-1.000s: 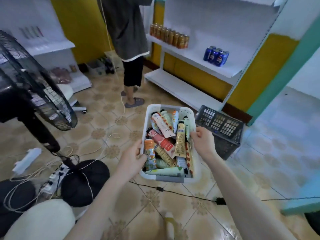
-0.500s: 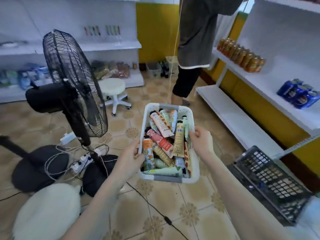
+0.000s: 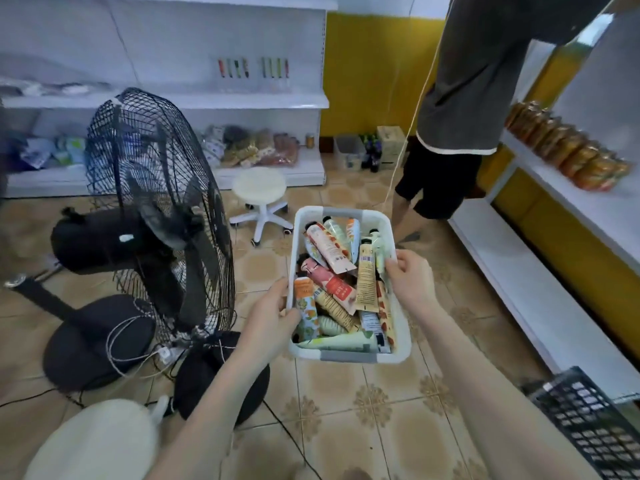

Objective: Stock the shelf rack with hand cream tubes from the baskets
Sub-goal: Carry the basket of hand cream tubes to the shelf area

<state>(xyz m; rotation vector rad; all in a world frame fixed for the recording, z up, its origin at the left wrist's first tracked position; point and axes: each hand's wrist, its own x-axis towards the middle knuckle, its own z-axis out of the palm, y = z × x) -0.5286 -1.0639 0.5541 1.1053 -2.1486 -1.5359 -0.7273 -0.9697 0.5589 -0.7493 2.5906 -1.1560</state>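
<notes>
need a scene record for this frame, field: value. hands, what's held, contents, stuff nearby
left hand: grips left rim of white basket
right hand: grips right rim of the same basket
basket position: carried above the tiled floor
contents: hand cream tubes, many, loosely piled
second basket: black basket, lower right, contents not visible
left of path: black fan
ahead: white stool
other person: standing at the right-hand rack
</notes>
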